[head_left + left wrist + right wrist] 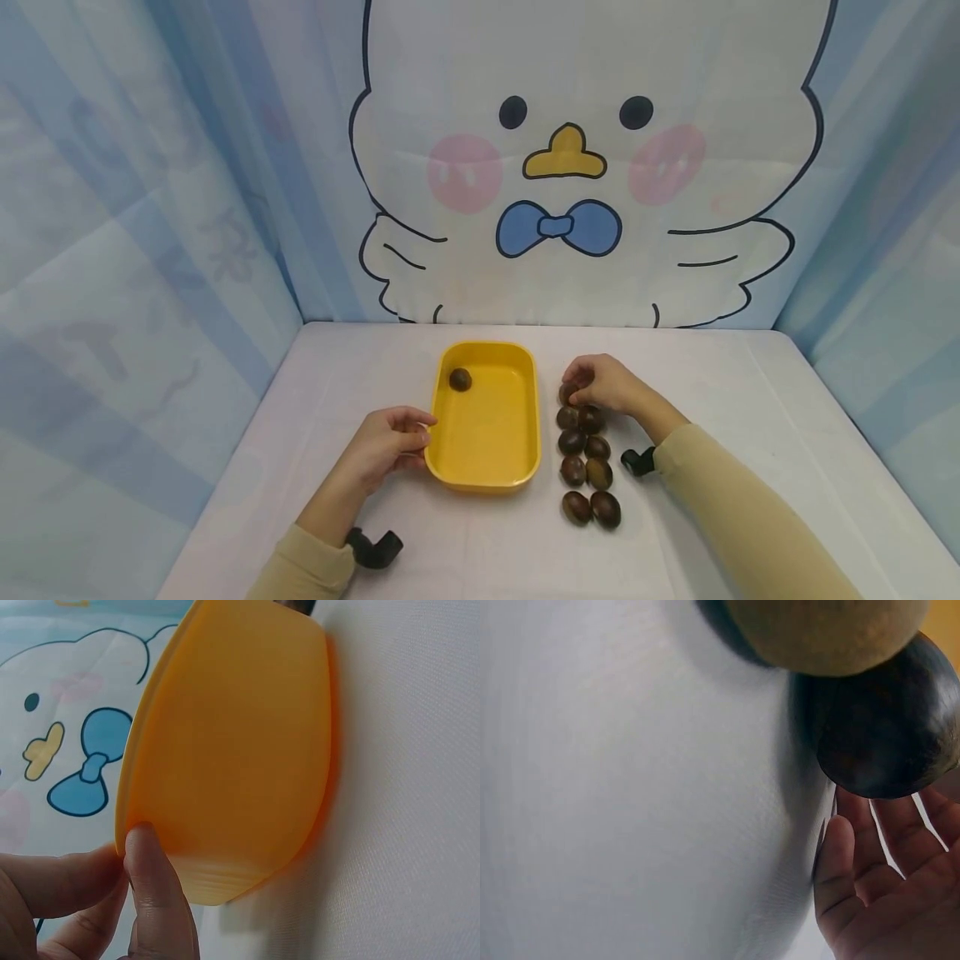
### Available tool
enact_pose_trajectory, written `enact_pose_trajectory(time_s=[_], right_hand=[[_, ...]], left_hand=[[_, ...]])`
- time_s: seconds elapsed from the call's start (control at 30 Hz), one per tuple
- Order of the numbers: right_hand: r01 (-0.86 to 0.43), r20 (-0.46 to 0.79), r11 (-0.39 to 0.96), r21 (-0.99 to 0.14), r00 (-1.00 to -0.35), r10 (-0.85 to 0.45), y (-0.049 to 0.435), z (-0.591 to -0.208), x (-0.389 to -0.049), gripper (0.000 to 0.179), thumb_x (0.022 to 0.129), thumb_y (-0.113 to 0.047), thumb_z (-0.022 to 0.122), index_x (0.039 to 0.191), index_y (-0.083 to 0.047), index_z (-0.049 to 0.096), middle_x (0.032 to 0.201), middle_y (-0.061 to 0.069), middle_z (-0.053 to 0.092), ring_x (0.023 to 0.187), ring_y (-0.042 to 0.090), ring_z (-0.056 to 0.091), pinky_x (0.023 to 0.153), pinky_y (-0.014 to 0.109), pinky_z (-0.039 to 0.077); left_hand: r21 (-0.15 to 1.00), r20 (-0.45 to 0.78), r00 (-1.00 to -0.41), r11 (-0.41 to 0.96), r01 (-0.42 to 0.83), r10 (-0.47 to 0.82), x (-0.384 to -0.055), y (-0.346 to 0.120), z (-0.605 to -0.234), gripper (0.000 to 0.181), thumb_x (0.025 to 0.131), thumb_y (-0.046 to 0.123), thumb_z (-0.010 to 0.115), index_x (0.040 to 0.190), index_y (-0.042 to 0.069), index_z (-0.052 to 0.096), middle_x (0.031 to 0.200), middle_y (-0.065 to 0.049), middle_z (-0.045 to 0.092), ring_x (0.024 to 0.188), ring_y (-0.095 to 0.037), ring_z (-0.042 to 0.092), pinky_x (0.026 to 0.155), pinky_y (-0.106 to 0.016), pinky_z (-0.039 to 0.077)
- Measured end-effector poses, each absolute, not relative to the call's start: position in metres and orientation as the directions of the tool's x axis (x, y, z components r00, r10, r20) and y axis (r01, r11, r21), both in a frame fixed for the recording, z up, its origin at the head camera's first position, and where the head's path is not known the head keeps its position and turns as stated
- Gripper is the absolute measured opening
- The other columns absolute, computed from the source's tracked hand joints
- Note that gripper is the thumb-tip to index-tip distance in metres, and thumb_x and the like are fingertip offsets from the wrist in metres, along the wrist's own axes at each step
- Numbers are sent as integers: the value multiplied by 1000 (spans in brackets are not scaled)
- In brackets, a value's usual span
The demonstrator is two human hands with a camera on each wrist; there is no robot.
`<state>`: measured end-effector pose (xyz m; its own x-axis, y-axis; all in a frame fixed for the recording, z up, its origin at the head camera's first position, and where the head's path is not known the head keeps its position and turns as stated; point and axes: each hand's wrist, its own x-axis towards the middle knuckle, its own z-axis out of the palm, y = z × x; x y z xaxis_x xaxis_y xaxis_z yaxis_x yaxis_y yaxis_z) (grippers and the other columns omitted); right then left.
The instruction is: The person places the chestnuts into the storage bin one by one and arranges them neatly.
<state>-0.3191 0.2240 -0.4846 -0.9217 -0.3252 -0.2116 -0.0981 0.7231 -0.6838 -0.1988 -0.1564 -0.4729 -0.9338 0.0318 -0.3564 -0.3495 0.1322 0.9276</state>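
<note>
A yellow tray [483, 479] sits on the table with one brown chestnut [460, 380] inside, near its far left corner. My left hand [390, 442] pinches the tray's left rim; in the left wrist view the thumb [154, 892] lies against the outer wall. Right of the tray, my right hand [609, 385] has thumb and fingers around the farthest chestnut [567, 394] of a double row, partly hidden by the fingers. Several more chestnuts [597, 448] lie toward the front. In the right wrist view a dark chestnut [889, 727] partly covers the fingertips.
A white cloth covers the table [360, 367]. Patterned curtains [135, 250] stand at both sides, and a backdrop with a cartoon bird [562, 275] rises behind. Black wrist devices [375, 550] are worn at both sleeves.
</note>
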Motion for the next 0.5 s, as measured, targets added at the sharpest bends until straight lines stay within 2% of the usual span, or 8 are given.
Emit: enact_pose_trajectory(time_s=[0.23,0.5], right_hand=[[-72,-168,681,-728,-945,-280,232,-484,-319,24,91,-8,82,112,-13,74,114,9,75,103,25,68,88,35,61],[-55,-144,613,-788,-952,-271,234,-473,-319,25,92,-6,79,116,-11,73,121,12,76,108,27,72,92,37,65]], left_hand=[[929,-350,-936,141,-342,36,-197,-156,-471,27,97,-2,71,124,-2,73,93,-8,68,71,-18,65,66,-26,64],[932,-343,-938,139,-334,46,-197,-157,-472,28,97,-2,72,124,-3,73,93,-8,68,70,-18,65,65,-26,64]])
